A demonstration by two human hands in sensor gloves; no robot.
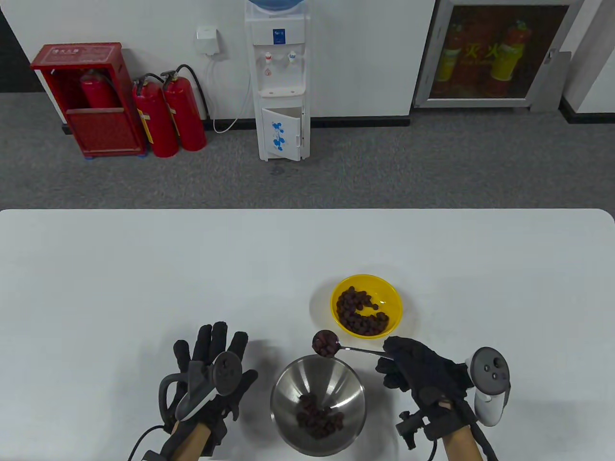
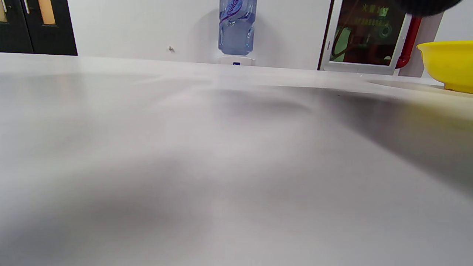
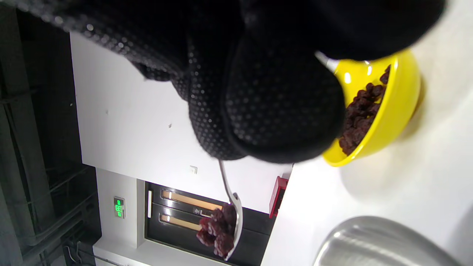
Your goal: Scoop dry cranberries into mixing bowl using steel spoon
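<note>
Overhead, right hand (image 1: pixel 418 370) holds steel spoon (image 1: pixel 336 346) (loaded).

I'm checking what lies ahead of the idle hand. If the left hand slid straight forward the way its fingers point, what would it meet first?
Probably nothing: the left hand rests flat, fingers pointing up the table, which looks bare to its far edge. The mixing bowl and yellow bowl lie off to its right.

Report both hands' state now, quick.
Left hand: open, fingers spread flat on the table, holding nothing.
Right hand: closed on the steel spoon, loaded with cranberries, beside the mixing bowl rim.
</note>
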